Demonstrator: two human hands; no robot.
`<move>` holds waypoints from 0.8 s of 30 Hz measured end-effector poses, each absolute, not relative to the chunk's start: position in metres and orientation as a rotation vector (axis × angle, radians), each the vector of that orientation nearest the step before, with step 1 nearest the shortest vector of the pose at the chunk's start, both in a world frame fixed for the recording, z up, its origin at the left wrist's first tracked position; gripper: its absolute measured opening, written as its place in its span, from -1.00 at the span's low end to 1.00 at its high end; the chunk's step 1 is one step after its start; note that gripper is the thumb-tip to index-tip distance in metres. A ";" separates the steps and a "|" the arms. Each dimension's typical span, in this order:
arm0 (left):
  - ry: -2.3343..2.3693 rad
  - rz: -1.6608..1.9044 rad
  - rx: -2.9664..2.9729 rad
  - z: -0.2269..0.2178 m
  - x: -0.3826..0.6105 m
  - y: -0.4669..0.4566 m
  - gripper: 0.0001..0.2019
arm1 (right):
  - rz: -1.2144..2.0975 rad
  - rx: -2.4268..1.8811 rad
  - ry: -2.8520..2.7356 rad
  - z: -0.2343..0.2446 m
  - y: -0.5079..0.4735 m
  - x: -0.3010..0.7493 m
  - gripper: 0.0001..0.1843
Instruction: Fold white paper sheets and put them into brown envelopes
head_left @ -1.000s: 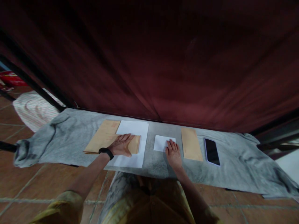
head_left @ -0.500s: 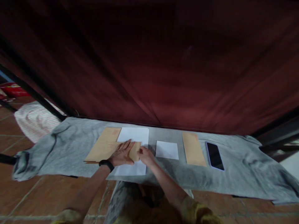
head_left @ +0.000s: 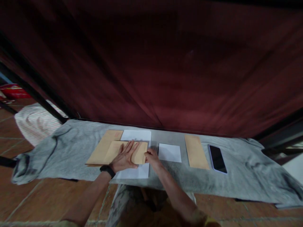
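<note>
A brown paper envelope (head_left: 139, 153) lies crosswise over a stack of white paper (head_left: 137, 135) and part of a pile of brown envelopes (head_left: 104, 146). Spread flat on that crosswise envelope is my left hand (head_left: 125, 156), a dark band around its wrist. My right hand (head_left: 152, 156) pinches the envelope's right end, fingers curled around the edge. Whether anything is inside the envelope cannot be seen. Just right of my right hand lies a folded white sheet (head_left: 169, 152).
Farther right, a single brown envelope (head_left: 196, 152) lies beside a phone (head_left: 217, 159) with a dark screen. Grey cloth (head_left: 82, 135) covers the narrow table. A dark red curtain (head_left: 151, 78) hangs along its back edge, and a striped cloth (head_left: 35, 121) is at the left.
The crosswise envelope has shifted slightly right, with my right hand moving right along with its end. My left hand stays flat on it.
</note>
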State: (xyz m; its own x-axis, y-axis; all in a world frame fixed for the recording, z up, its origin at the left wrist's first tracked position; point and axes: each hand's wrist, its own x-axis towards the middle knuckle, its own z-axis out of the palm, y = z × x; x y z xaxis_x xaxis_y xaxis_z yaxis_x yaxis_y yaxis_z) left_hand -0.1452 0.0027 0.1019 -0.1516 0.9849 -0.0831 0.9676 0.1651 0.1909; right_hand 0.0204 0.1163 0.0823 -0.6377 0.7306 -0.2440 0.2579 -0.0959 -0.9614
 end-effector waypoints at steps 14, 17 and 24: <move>1.937 0.111 1.974 0.108 -0.086 0.021 0.31 | 1.886 -1.219 -1.633 0.074 0.129 0.095 -0.95; 1.940 0.155 1.982 0.101 -0.086 0.018 0.32 | 1.873 -1.240 -1.621 0.072 0.126 0.095 -0.94; 2.012 0.248 2.107 0.096 -0.089 0.015 0.38 | 2.069 -1.164 -1.543 0.073 0.120 0.096 -0.87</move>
